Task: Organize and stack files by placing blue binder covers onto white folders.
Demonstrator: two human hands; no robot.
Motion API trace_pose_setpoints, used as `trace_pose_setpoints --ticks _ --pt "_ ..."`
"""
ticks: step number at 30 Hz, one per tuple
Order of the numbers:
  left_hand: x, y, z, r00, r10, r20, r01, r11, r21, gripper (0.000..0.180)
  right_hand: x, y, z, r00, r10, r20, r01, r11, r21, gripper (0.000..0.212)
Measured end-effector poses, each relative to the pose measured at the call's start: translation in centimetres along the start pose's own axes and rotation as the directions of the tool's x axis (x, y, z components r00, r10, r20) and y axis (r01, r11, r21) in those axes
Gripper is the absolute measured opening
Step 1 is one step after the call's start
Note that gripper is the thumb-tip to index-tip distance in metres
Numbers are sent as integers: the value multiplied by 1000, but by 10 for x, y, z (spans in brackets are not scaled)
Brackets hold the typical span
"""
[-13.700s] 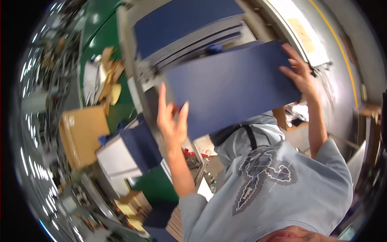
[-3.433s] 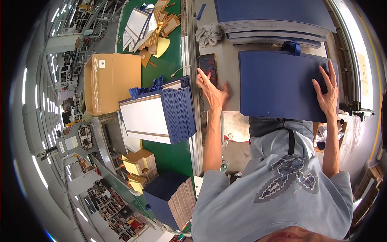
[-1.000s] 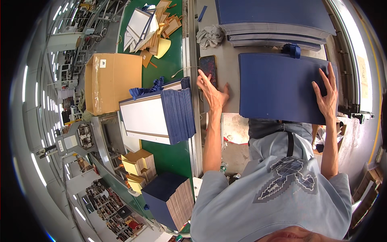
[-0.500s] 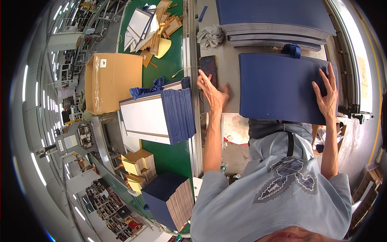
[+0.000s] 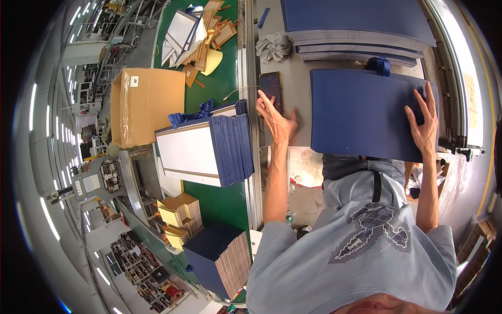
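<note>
Right grip [image 5: 426, 126], splayed on the stack [image 5: 366, 112], clasps nothing; left grip [image 5: 278, 124], open, likewise. Likely stiff, slick, hefty: take edges beside right grip.

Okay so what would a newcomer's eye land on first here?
First, the big blue panels, right of centre, under the right hand. Then the left hand, partly over a phone, just left of them. Further left, a blue-and-white stack sits on the green table.

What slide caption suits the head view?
Right hand on a dark blue panel, left hand at a phone.
</note>
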State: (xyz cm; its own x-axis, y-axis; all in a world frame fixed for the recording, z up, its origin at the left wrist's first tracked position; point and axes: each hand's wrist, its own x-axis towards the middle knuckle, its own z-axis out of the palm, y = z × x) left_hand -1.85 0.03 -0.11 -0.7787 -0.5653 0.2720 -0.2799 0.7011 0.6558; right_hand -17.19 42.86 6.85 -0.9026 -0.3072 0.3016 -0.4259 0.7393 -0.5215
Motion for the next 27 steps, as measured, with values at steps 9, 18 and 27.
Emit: trace_pose_setpoints --ticks 9,18,27 --pt "1 1 0 1000 7 -10 -7 1000 -15 139 0 -1 0 1000 -11 -5 11 1000 0 55" --pt "1 2 0 1000 1 -3 -1 1000 -8 139 1 0 0 1000 -6 -3 7 1000 13 55" --pt "1 2 0 1000 -4 -2 4 1000 0 140 0 0 0 1000 3 2 -3 1000 1 55"
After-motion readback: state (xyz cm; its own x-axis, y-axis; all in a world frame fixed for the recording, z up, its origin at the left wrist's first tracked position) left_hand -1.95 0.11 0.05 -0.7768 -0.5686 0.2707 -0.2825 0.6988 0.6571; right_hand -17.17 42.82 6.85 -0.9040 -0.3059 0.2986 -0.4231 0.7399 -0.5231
